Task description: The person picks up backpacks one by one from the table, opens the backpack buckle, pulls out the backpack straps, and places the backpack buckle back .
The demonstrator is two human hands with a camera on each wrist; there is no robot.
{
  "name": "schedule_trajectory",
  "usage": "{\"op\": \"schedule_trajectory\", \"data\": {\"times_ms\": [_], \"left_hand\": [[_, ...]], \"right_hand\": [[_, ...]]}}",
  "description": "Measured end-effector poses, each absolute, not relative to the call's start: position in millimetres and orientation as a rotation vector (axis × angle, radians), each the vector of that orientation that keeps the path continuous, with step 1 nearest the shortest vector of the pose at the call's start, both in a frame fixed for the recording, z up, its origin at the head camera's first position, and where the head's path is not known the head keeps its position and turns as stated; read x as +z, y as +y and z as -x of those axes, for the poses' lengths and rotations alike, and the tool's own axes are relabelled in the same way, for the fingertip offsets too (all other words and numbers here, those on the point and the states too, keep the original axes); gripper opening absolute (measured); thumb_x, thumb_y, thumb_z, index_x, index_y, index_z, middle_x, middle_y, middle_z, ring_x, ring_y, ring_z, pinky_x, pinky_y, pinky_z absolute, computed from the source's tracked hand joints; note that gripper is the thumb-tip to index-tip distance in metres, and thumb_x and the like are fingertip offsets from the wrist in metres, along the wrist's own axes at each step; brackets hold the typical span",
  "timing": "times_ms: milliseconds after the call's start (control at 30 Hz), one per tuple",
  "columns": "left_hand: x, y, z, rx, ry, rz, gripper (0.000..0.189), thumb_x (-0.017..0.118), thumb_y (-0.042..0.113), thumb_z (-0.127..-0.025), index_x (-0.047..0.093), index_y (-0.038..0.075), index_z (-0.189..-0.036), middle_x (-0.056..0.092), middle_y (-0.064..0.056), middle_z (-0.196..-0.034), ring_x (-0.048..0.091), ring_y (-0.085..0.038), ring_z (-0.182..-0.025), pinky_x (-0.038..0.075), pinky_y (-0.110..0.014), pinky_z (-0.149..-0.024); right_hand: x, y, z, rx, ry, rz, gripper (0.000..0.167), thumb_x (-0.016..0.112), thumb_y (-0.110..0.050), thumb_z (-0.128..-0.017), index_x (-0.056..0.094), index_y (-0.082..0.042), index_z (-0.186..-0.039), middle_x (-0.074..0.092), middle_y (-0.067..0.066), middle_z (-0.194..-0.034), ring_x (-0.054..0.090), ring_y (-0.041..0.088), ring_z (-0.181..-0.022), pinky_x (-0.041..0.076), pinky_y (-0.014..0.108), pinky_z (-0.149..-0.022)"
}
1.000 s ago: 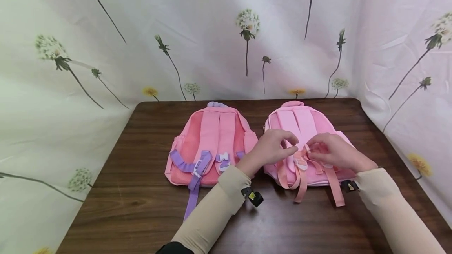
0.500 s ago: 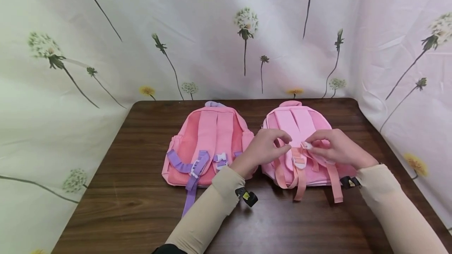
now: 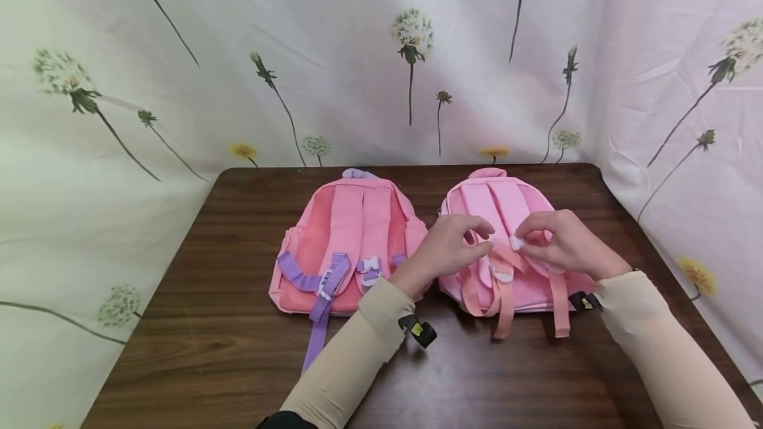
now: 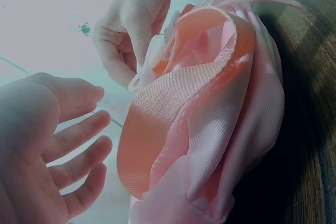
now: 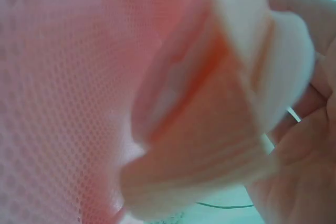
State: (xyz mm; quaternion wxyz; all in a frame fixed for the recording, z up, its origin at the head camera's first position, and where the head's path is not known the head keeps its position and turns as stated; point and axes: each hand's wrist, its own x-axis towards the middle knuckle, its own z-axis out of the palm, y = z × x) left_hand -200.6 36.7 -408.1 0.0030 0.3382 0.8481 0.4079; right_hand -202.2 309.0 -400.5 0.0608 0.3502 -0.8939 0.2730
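On the right of the head view lies a light pink backpack (image 3: 471, 200), its back panel and shoulder straps facing up. My right hand (image 3: 557, 240) pinches a white plastic buckle (image 3: 515, 242) between thumb and fingertips. A peach webbing strap (image 4: 163, 98) runs from that buckle and loops in front of it in the left wrist view. Just left of the buckle, my left hand (image 3: 456, 243) hovers with loosely bent fingers (image 4: 84, 129) and nothing between them. A second white buckle piece (image 3: 502, 275) sits lower on the bag. Close up, the strap (image 5: 199, 145) blurs in the right wrist view.
A coral-pink backpack (image 3: 316, 217) with purple straps (image 3: 322, 310) lies beside it on the left, partly behind my left forearm. Both rest on a dark wooden table (image 3: 197, 323). A flower-printed cloth (image 3: 346, 51) hangs behind and along the sides.
My right hand has lifted the white buckle slightly and turned it, so more of it shows. My left hand stays almost in place. The head view has shifted a little.
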Motion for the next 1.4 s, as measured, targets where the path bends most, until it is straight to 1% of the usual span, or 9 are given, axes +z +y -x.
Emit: {"op": "schedule_trajectory", "data": {"times_ms": [167, 433, 567, 700, 900, 1100, 1233, 1333, 1400], "left_hand": [[-405.1, 41.2, 202.1, 1.225, 2.685, -1.045, 0.028, 0.079, 0.021, -0.096, 0.076, 0.010, -0.121, 0.076, 0.000, -0.112, 0.064, -0.011, -0.096, 0.051, -0.015, -0.080], [-407.1, 58.5, 207.3, 1.017, 2.655, -1.068, 0.040, 0.085, 0.021, -0.091, 0.074, 0.010, -0.128, 0.075, 0.000, -0.120, 0.066, -0.013, -0.097, 0.050, -0.015, -0.080], [-408.7, 65.7, 210.4, 0.963, 2.621, -1.097, 0.035, 0.083, 0.022, -0.093, 0.076, 0.014, -0.126, 0.075, 0.005, -0.117, 0.065, -0.011, -0.097, 0.048, -0.016, -0.082], [-410.6, 67.1, 211.2, 0.956, 2.611, -1.075, 0.029, 0.082, 0.024, -0.094, 0.077, 0.017, -0.122, 0.075, 0.008, -0.113, 0.064, -0.009, -0.097, 0.047, -0.016, -0.082], [-411.8, 62.1, 210.8, 0.949, 2.646, -1.086, 0.031, 0.081, 0.026, -0.095, 0.077, 0.018, -0.124, 0.074, 0.008, -0.112, 0.064, -0.008, -0.100, 0.049, -0.017, -0.086], [-411.5, 54.4, 211.2, 0.982, 2.691, -1.152, 0.028, 0.079, 0.025, -0.097, 0.076, 0.016, -0.123, 0.074, 0.004, -0.113, 0.065, -0.010, -0.100, 0.049, -0.017, -0.087], [-410.2, 53.2, 210.8, 1.011, 2.695, -1.153, 0.024, 0.078, 0.024, -0.098, 0.076, 0.016, -0.120, 0.073, 0.005, -0.110, 0.064, -0.009, -0.098, 0.049, -0.016, -0.085], [-410.7, 53.2, 209.4, 1.044, 2.689, -1.128, 0.023, 0.076, 0.024, -0.098, 0.074, 0.016, -0.120, 0.071, 0.004, -0.108, 0.063, -0.009, -0.097, 0.048, -0.016, -0.084], [-411.6, 52.6, 207.9, 1.066, 2.685, -1.111, 0.022, 0.075, 0.023, -0.099, 0.073, 0.015, -0.120, 0.070, 0.003, -0.108, 0.062, -0.009, -0.097, 0.048, -0.015, -0.084]], "right_hand": [[-398.7, 307.9, 203.2, 0.804, -2.706, -1.051, 0.032, 0.092, 0.003, -0.075, 0.080, -0.020, -0.095, 0.075, -0.014, -0.091, 0.067, 0.011, -0.082, 0.060, 0.034, -0.078], [-395.8, 307.4, 199.8, 0.827, -2.849, -0.887, 0.025, 0.091, -0.005, -0.081, 0.080, -0.014, -0.103, 0.077, -0.005, -0.097, 0.064, 0.020, -0.085, 0.057, 0.041, -0.076], [-392.9, 308.2, 196.7, 0.825, -2.935, -0.802, 0.025, 0.091, -0.010, -0.083, 0.080, -0.014, -0.105, 0.076, -0.003, -0.097, 0.061, 0.022, -0.085, 0.054, 0.038, -0.074], [-393.9, 308.6, 195.9, 0.809, -2.986, -0.800, 0.024, 0.090, -0.014, -0.083, 0.079, -0.017, -0.105, 0.073, -0.007, -0.093, 0.060, 0.022, -0.084, 0.051, 0.033, -0.072], [-395.9, 309.2, 197.6, 0.800, -3.015, -0.862, 0.027, 0.090, -0.013, -0.084, 0.079, -0.018, -0.108, 0.074, -0.007, -0.097, 0.062, 0.020, -0.088, 0.056, 0.043, -0.080], [-392.2, 307.8, 198.9, 0.765, -3.006, -0.914, 0.026, 0.090, -0.012, -0.084, 0.079, -0.018, -0.107, 0.074, -0.009, -0.097, 0.063, 0.017, -0.088, 0.057, 0.044, -0.081], [-388.6, 310.2, 198.3, 0.796, -3.022, -0.974, 0.029, 0.088, -0.012, -0.085, 0.079, -0.017, -0.112, 0.075, -0.007, -0.105, 0.067, 0.018, -0.097, 0.057, 0.049, -0.089], [-387.5, 312.0, 197.0, 0.840, -3.004, -1.009, 0.030, 0.083, -0.007, -0.090, 0.077, -0.016, -0.118, 0.076, -0.005, -0.112, 0.067, 0.018, -0.104, 0.056, 0.051, -0.094], [-388.6, 312.2, 196.2, 0.872, -2.969, -1.013, 0.028, 0.077, -0.005, -0.094, 0.076, -0.015, -0.120, 0.075, -0.004, -0.115, 0.067, 0.016, -0.103, 0.057, 0.047, -0.093]]}}
